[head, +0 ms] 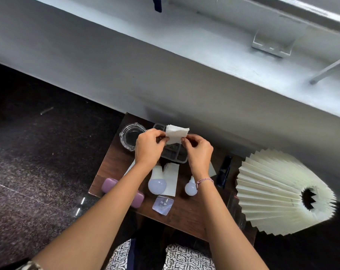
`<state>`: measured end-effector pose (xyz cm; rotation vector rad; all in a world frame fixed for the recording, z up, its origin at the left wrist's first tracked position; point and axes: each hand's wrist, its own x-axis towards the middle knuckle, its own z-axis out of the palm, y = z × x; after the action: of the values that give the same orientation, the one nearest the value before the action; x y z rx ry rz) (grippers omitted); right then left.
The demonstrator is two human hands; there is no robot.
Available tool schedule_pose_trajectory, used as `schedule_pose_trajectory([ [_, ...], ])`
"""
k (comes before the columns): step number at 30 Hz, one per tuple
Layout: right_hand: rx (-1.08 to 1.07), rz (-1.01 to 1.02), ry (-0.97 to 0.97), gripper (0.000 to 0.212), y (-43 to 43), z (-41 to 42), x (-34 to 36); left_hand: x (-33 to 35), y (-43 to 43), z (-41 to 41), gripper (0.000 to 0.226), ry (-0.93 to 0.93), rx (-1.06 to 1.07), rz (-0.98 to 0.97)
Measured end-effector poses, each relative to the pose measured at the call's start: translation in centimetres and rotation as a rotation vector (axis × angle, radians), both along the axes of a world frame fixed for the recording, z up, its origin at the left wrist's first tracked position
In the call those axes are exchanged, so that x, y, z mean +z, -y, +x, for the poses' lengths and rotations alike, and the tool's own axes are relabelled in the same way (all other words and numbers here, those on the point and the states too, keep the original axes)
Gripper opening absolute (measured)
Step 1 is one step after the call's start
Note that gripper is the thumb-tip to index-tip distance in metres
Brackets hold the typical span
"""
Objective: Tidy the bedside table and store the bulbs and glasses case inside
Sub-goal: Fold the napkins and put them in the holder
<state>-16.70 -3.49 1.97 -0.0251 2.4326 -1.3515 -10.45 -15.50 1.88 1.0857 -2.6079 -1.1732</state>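
Observation:
Both hands hold a white folded tissue [176, 133] above the dark wooden bedside table [184, 213]. My left hand [148, 146] pinches its left edge and my right hand [197, 148] pinches its right edge. Below them on the table lie a large white bulb [157, 182] and a small white bulb [191, 187]. A lilac glasses case [109, 185] lies at the table's left front, partly hidden by my left forearm.
A glass ashtray [131, 135] stands at the back left, next to a grey divided tray [175, 153]. White paper [172, 179], a small clear packet [163, 205] and a dark blue object [224, 172] also lie there. A pleated cream lampshade [278, 191] fills the right.

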Motion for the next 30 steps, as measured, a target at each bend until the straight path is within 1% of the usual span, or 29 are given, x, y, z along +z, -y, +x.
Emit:
schedule_pose_trajectory([
  [3, -0.032, 0.0, -0.001, 0.015, 0.8, -0.8, -0.2, -0.1, 0.8, -1.1, 0.017, 0.009, -0.019, -0.026],
  [7, -0.048, 0.033, -0.011, 0.017, 1.3, -1.3, -0.5, -0.3, 1.4, -2.1, 0.017, -0.003, -0.048, -0.011],
  [19, 0.001, 0.125, 0.009, 0.022, 1.8, -0.9, -2.1, -1.5, 2.4, -2.5, 0.022, 0.079, -0.143, 0.025],
  [30, 0.001, 0.165, -0.013, 0.022, 1.6, -0.3, -2.7, -2.3, 2.5, -2.4, 0.024, 0.078, -0.169, 0.046],
])
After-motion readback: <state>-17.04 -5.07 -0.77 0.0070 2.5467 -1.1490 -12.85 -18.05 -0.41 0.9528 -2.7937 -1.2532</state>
